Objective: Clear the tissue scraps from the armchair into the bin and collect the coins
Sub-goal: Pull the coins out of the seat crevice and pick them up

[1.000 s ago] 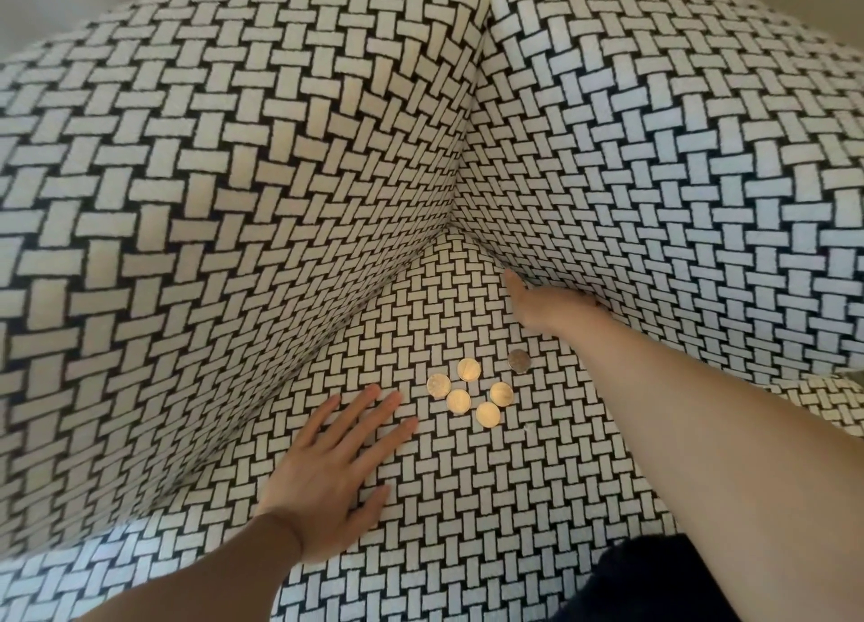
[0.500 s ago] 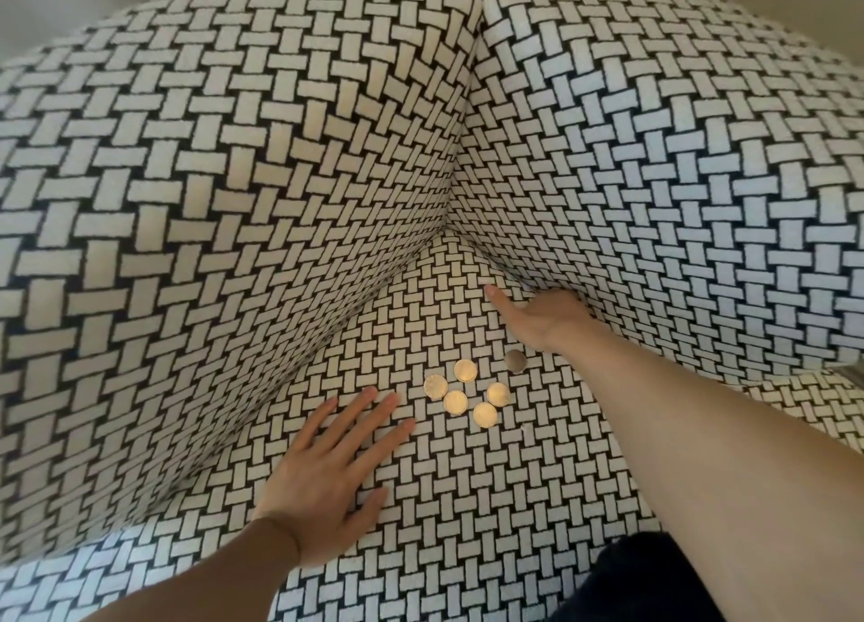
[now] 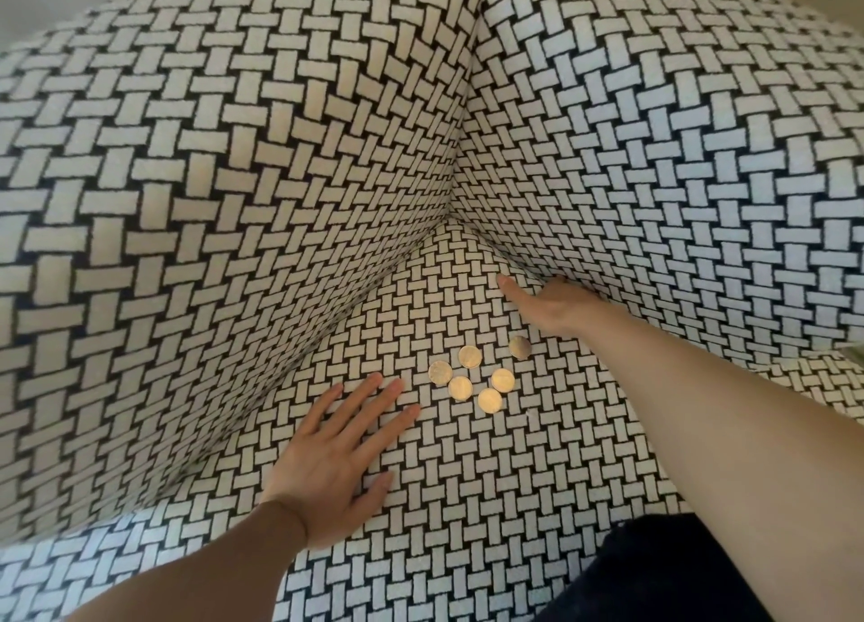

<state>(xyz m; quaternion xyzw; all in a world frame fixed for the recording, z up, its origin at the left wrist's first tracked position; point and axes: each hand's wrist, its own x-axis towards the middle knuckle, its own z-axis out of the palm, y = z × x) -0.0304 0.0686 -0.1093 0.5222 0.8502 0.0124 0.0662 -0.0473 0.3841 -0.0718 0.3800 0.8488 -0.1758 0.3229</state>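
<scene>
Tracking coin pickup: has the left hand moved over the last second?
No. The left hand lies flat on the seat, at the same gap from the nearest coin.

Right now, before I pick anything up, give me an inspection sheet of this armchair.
Surface: armchair seat, black-and-white basket-weave fabric.
Job's things: six coins clustered mid-seat, five gold-toned, one darker coin nearest the right hand; no tissue scraps or bin seen.
Clutter: nothing seen.
Hands: left hand flat on the seat, fingers straight, beside the coins; right hand at the seat's crease, most fingers hidden.
Cables: nothing seen.
Surroundings: dark garment at bottom right.
</scene>
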